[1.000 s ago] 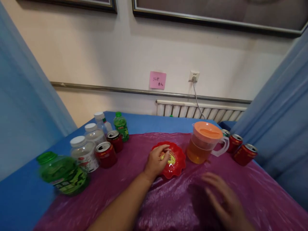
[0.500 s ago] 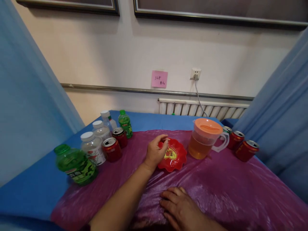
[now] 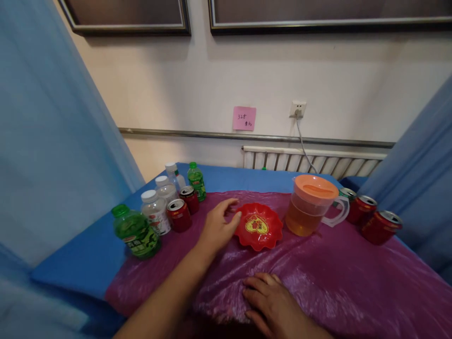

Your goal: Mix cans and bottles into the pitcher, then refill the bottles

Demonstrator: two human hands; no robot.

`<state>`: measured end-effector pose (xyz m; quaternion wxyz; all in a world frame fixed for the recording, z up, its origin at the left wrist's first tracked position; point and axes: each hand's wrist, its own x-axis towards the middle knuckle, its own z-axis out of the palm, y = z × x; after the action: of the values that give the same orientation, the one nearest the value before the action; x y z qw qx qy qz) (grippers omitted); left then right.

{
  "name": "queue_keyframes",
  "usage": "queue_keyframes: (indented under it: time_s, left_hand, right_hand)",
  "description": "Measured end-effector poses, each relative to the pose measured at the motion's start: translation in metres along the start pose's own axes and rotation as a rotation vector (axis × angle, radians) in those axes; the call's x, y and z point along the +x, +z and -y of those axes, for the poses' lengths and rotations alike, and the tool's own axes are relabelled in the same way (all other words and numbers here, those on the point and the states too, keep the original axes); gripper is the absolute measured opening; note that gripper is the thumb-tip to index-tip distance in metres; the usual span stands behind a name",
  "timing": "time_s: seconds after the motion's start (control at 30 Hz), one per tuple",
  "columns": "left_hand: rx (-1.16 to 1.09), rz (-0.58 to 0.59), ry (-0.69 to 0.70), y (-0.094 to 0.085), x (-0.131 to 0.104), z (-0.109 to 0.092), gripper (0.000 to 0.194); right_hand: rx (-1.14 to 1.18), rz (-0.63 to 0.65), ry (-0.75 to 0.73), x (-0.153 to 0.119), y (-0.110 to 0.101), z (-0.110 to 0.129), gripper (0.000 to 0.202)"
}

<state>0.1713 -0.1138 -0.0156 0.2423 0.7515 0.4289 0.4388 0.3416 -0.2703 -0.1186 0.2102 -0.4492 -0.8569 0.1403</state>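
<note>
A red dish with a scalloped rim and a yellow heart design lies on the purple plastic sheet. At its left edge is my left hand, thumb and fingers spread apart and holding nothing. The thumb tip reaches the rim; whether it touches cannot be made out. Nearer to me, my right hand rests palm down on the sheet with its fingers stretched out. To the right of the dish stands a clear pitcher with an orange lid and amber liquid inside.
On the left stand a large green bottle, a small green bottle, a white-capped jar with others behind it, and red cans. More cans are at right. Blue curtains hang on both sides.
My left hand has drawn back leftward from over the dish, and its fingers have opened wider. The right hand stays flat on the sheet. The camera view has turned slightly left.
</note>
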Motion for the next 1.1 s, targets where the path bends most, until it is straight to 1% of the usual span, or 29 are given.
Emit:
queue_keyframes:
  time_s: [0.07, 0.1, 0.13, 0.2, 0.27, 0.33, 0.43, 0.57, 0.63, 0.73, 0.83, 0.9, 1.0, 1.1]
  left_hand:
    - [0.194, -0.100, -0.048, -0.022, -0.012, 0.016, 0.038]
    - [0.280, -0.171, -0.076, -0.033, -0.018, 0.025, 0.040]
    - [0.375, -0.234, -0.083, -0.044, -0.022, 0.034, 0.040]
    - [0.571, -0.323, -0.053, -0.061, -0.029, 0.048, 0.040]
    - [0.715, -0.364, -0.037, -0.073, -0.031, 0.057, 0.041]
    - [0.812, -0.377, -0.039, -0.080, -0.029, 0.061, 0.043]
    - [0.909, -0.376, -0.064, -0.084, -0.022, 0.062, 0.046]
    - [0.988, -0.316, -0.121, -0.085, -0.018, 0.064, 0.043]
    - [1.026, -0.287, -0.119, -0.085, -0.020, 0.065, 0.040]
    - [1.055, -0.291, -0.089, -0.084, -0.024, 0.067, 0.036]
    - [1.019, -0.300, -0.041, -0.084, -0.025, 0.070, 0.030]
    - [0.966, -0.282, -0.023, -0.086, -0.021, 0.074, 0.025]
    - [0.874, -0.239, -0.055, -0.088, -0.013, 0.078, 0.021]
    - [0.808, -0.241, -0.078, -0.089, -0.006, 0.080, 0.023]
  right_hand:
    - [0.004, -0.013, -0.010, -0.001, 0.002, -0.001, 0.037]
    - [0.007, -0.018, -0.015, -0.001, 0.003, -0.002, 0.037]
    - [0.009, -0.023, -0.020, -0.002, 0.004, -0.003, 0.036]
    - [0.013, -0.031, -0.025, -0.002, 0.006, -0.004, 0.036]
    - [0.011, -0.040, -0.020, -0.003, 0.007, -0.004, 0.036]
    - [0.004, -0.050, -0.013, -0.003, 0.008, -0.004, 0.036]
    - [-0.009, -0.058, -0.012, -0.003, 0.009, -0.003, 0.037]
    - [0.004, -0.024, -0.001, -0.001, 0.009, -0.005, 0.037]
    - [0.005, -0.002, 0.006, 0.000, 0.011, -0.006, 0.037]
    - [-0.004, 0.015, 0.008, 0.001, 0.016, -0.010, 0.037]
    - [-0.008, 0.021, 0.005, 0.001, 0.023, -0.014, 0.037]
    - [-0.012, 0.027, -0.003, 0.001, 0.026, -0.016, 0.037]
    - [-0.022, 0.024, -0.008, 0.003, 0.029, -0.018, 0.038]
    - [-0.034, 0.038, -0.012, 0.005, 0.029, -0.019, 0.038]
